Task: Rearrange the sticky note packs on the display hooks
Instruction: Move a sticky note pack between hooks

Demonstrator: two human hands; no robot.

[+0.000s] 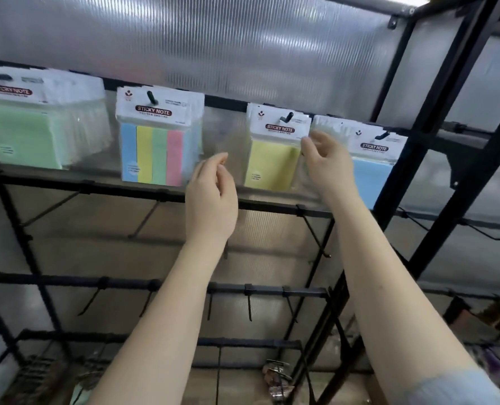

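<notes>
Looking up at a black wire display rack (435,92) with four bunches of sticky note packs hanging on hooks along the top rail. Far left is a green pack (24,135), then a striped multicolour pack (152,153), then a yellow pack (272,165), and a blue pack (371,176) on the far right. The right hand (324,162) is up between the yellow and blue ones, fingertips pinching the right edge of the yellow pack's clear wrapper. The left hand (210,197) hangs in the gap between striped and yellow, fingers loosely curled, holding nothing, touching no pack as far as I can tell. Lower rails only have bare hooks (248,305).
</notes>
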